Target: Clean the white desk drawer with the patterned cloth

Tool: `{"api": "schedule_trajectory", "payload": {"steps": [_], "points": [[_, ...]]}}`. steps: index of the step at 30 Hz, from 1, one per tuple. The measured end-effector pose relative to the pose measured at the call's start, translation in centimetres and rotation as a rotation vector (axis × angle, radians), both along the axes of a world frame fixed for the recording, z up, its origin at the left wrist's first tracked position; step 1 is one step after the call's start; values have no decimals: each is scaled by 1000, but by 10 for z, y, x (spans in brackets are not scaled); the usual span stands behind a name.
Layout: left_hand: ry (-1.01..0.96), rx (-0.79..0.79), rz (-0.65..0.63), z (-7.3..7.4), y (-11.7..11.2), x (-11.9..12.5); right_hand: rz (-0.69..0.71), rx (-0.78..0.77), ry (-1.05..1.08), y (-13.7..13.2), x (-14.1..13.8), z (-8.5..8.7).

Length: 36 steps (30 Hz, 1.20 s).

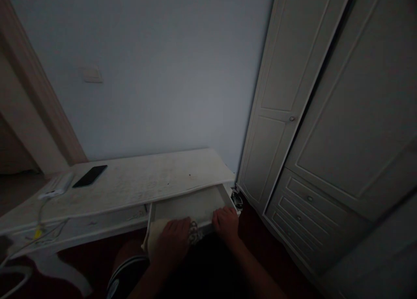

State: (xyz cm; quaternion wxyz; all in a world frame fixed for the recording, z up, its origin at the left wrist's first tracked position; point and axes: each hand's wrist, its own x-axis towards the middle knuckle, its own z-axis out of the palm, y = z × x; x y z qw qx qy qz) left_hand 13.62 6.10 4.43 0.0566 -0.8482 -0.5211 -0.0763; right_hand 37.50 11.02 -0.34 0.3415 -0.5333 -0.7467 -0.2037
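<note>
A white desk [137,177] stands against the wall with its right drawer [192,203] pulled out. My left hand [171,242] rests on the drawer's front edge, fingers curled over a pale cloth [154,231] that hangs there. A small patterned thing [194,234] shows between my hands. My right hand [226,223] lies on the drawer's front right corner with its fingers bent over the edge. The light is dim and the drawer's inside looks bare where it shows.
A black phone [90,175] and a white power strip [57,186] with cables lie on the desk's left end. A tall white wardrobe [312,129] with knobs and lower drawers stands close on the right. A white chair part [13,277] shows at lower left.
</note>
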Motion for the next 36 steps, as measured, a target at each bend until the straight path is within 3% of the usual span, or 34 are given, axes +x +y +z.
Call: {"api": "schedule_trajectory", "payload": {"steps": [2, 5, 11, 17, 22, 26, 32, 36], "points": [[2, -1, -9, 4, 1, 11, -1, 1, -4, 0, 0, 1], [35, 47, -1, -4, -1, 12, 0, 1, -11, -1, 1, 2], [62, 179, 49, -34, -9, -22, 8, -15, -30, 0, 1, 3], [87, 290, 85, -44, -24, -64, 1, -10, -14, -2, 1, 3], [43, 415, 112, -48, -29, -59, -7, -6, 6, -1, -1, 2], [19, 319, 84, -36, -18, -35, -20, 4, 26, 1, -3, 0], [-41, -13, 28, 4, -1, 1, -19, -11, 28, 1, -3, -2], [-73, -45, 1, 15, 10, 39, -18, -36, 15, 2, -4, -5]]}}
